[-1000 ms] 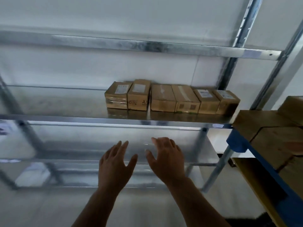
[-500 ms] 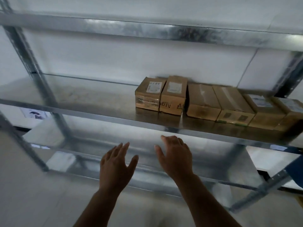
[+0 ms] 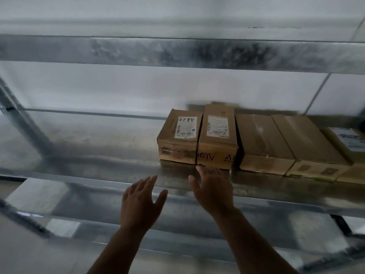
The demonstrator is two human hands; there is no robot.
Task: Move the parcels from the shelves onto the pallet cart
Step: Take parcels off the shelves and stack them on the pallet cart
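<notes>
Several brown cardboard parcels stand in a row on a galvanised metal shelf (image 3: 98,151). The leftmost parcel (image 3: 180,135) carries a white label with handwriting. Beside it is a taller parcel (image 3: 217,139) with black lettering on its front. Two plain parcels (image 3: 262,143) (image 3: 308,145) follow to the right, and another labelled parcel (image 3: 349,141) is cut off by the frame edge. My left hand (image 3: 140,202) hovers open below the shelf's front edge. My right hand (image 3: 212,186) reaches up with straight fingers, its tips just under the taller parcel's front. Neither hand holds anything.
An upper shelf beam (image 3: 177,52) crosses overhead. A lower shelf (image 3: 79,226) lies beneath my hands. A metal upright (image 3: 21,123) stands at the left. A white wall backs the rack. The pallet cart is out of view.
The view has moved closer to the shelf and the parcels look larger. Both hands have risen towards the shelf edge, the right one nearly reaching the taller parcel's front.
</notes>
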